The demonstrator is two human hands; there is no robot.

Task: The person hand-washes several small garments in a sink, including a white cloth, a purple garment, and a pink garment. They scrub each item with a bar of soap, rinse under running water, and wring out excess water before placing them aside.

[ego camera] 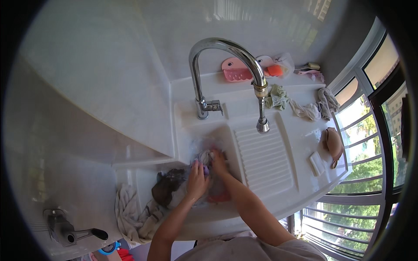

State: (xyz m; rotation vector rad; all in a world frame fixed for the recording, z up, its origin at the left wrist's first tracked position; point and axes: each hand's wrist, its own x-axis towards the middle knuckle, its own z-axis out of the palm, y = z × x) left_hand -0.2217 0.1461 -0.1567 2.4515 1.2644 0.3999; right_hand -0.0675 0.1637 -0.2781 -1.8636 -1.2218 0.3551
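Both hands are down in the white laundry sink point(225, 133), among wet fabric and cloudy water. My left hand point(197, 181) grips a small purple item point(206, 170) between thumb and fingers; its exact kind is unclear. Beside it my right hand point(220, 163) holds a bunched pale cloth point(205, 157), its fingertips partly hidden. Dark brown fabric point(166, 187) lies to the left of my left hand. Something red point(218, 197) shows under the water between my forearms.
A chrome faucet point(214, 42) arches above the ribbed washboard point(264, 153). Crumpled cloths point(277, 97), a white soap bar point(316, 163) and a beige bra cup point(333, 143) lie right. Pink holders point(236, 70) stand behind. A towel point(125, 208) drapes over the left edge.
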